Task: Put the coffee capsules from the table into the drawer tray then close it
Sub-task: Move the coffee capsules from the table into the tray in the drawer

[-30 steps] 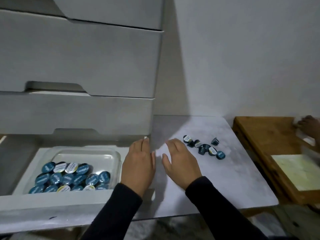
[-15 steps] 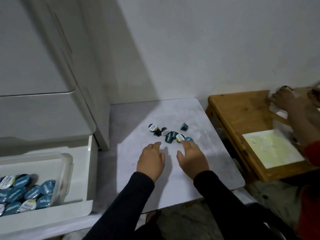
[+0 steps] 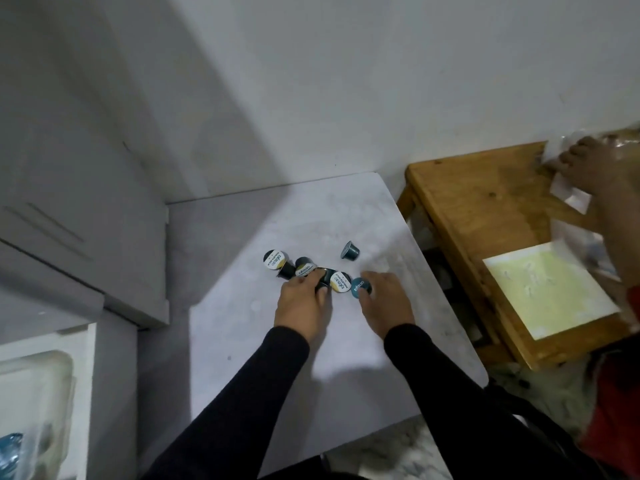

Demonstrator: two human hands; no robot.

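Observation:
Several dark teal coffee capsules (image 3: 304,270) lie in a loose cluster on the pale marble table (image 3: 339,368), some with white-and-gold lids, and one capsule (image 3: 350,251) lies apart to the right. My left hand (image 3: 303,306) pinches a dark capsule (image 3: 324,277) between thumb and forefinger. My right hand (image 3: 384,303) has its fingers spread, the tips touching a blue-lidded capsule (image 3: 361,287). The clear drawer tray (image 3: 38,386) shows at the bottom left in the pulled-out white drawer (image 3: 86,375). A few capsules (image 3: 8,448) in it are just visible.
A white drawer cabinet (image 3: 76,188) stands left of the table against the wall. To the right is a wooden table (image 3: 467,209) with a yellowish sheet (image 3: 547,289). Another person's hand (image 3: 595,168) works there with clear plastic.
The view has swung right, away from the drawer. Both hands moved forward across the table to the capsule cluster, and my left fingers closed round a dark capsule.

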